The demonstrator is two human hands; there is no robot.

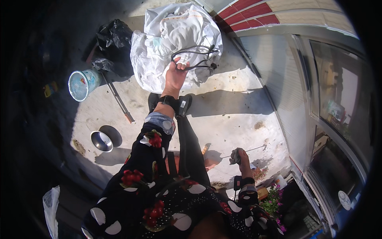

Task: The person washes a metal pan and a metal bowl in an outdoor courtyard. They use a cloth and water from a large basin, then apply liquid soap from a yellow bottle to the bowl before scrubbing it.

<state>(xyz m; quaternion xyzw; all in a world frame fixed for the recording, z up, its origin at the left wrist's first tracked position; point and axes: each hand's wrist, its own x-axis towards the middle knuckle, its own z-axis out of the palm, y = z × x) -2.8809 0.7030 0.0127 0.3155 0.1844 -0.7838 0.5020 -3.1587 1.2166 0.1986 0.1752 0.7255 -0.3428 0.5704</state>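
Note:
My left hand (176, 73) reaches forward with its fingers closed around a looped black cord (191, 53). The cord's dark end pieces lie over a large white plastic sack (140, 56). Pale crumpled cloth (182, 33) shows at the top of the sack, and a grey bunched piece lies under the cord. Off to my right side, my right hand (245, 162) grips a small grey wad (235, 156), apparently cloth. Both wrists wear black straps with small devices. One dark shoe is partly hidden behind my left wrist.
A stained bucket (83, 85) lies left of the sack, beside black plastic bags (115, 35) and a thin rod (116, 97). A metal bowl (102, 141) rests on the sunlit concrete. A glazed metal-framed wall (310, 113) runs along the right, with pink flowers (276, 197) near its base.

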